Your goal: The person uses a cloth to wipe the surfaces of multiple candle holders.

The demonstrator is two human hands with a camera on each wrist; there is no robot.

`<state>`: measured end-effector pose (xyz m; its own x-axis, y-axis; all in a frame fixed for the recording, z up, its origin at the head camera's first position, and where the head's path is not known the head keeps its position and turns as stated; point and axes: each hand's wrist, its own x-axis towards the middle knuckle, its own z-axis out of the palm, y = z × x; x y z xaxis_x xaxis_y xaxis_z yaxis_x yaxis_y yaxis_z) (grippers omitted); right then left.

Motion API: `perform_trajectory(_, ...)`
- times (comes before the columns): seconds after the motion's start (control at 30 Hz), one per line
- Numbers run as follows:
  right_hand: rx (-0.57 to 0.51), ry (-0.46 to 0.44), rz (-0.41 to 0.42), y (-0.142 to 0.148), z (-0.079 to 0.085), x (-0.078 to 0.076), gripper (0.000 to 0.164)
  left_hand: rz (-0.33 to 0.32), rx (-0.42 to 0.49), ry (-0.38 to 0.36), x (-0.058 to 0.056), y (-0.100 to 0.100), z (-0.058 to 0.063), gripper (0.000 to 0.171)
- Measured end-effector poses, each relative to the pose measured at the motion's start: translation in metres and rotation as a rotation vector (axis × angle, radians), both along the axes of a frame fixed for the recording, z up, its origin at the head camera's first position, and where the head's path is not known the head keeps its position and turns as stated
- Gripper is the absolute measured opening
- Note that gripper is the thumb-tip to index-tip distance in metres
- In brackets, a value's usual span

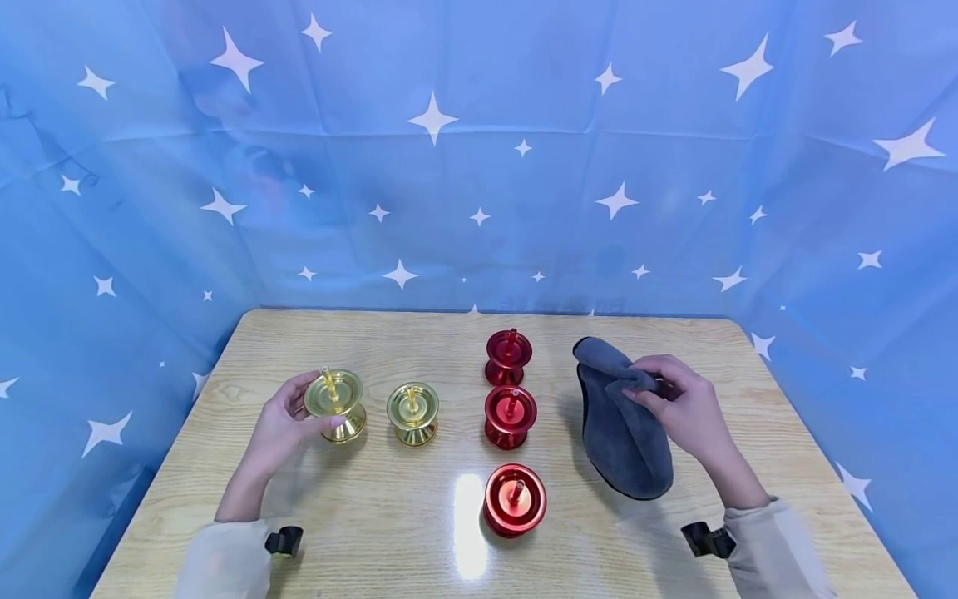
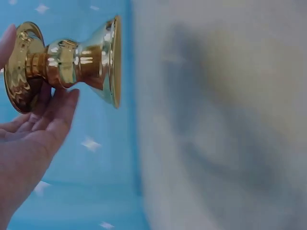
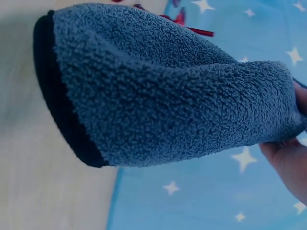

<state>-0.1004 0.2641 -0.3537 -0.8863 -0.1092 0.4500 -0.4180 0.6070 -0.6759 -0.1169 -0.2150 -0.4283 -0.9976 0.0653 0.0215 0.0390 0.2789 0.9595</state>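
My left hand (image 1: 279, 428) holds a gold candle holder (image 1: 347, 426) between thumb and fingers, upright. In the left wrist view, the fingers touch the holder (image 2: 64, 62) below its wide dish, and its flared foot appears raised off the table. A second gold candle holder (image 1: 416, 434) stands just to the right. On the other side, my right hand (image 1: 684, 408) pinches a dark grey towel (image 1: 624, 441) near its upper part, so that it hangs in folds. The right wrist view shows the fluffy towel (image 3: 158, 110) with a black edge, hiding part of the hand.
Three red candle holders, the far one (image 1: 509, 358), the middle one (image 1: 511, 418) and the near one (image 1: 515, 499), stand in a column mid-table, left of the towel. The wooden table (image 1: 359, 532) meets a blue star-patterned curtain (image 1: 494, 175) at its back and sides.
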Motion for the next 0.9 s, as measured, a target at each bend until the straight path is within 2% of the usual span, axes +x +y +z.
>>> perform_trajectory(0.17, -0.032, 0.087, 0.052, -0.009, 0.019, 0.0, 0.03, -0.009, 0.132, 0.1, 0.008, 0.024, 0.044, 0.074)
perform_trajectory(0.3, -0.069, 0.16, 0.141, -0.022, 0.035, 0.001, 0.032, -0.033, 0.209, 0.081, 0.013, 0.053, 0.075, 0.076)
perform_trajectory(0.4, -0.103, 0.193, 0.216, -0.035, 0.045, 0.003, 0.034, -0.079, 0.219, 0.04, 0.015, 0.076, 0.087, 0.078)
perform_trajectory(0.5, -0.134, 0.199, 0.268, -0.049, 0.05, 0.006, 0.034, -0.145, 0.233, 0.016, 0.016, 0.1, 0.091, 0.079)
perform_trajectory(0.63, -0.154, 0.193, 0.324, -0.065, 0.054, 0.011, 0.036, -0.244, 0.264, 0.014, 0.017, 0.129, 0.089, 0.081)
perform_trajectory(0.73, -0.164, 0.186, 0.358, -0.075, 0.054, 0.013, 0.037, -0.265, 0.229, 0.023, 0.019, 0.147, 0.087, 0.082)
perform_trajectory(0.9, -0.209, 0.14, 0.392, -0.088, 0.049, 0.017, 0.039, -0.256, 0.17, 0.041, 0.024, 0.167, 0.083, 0.083)
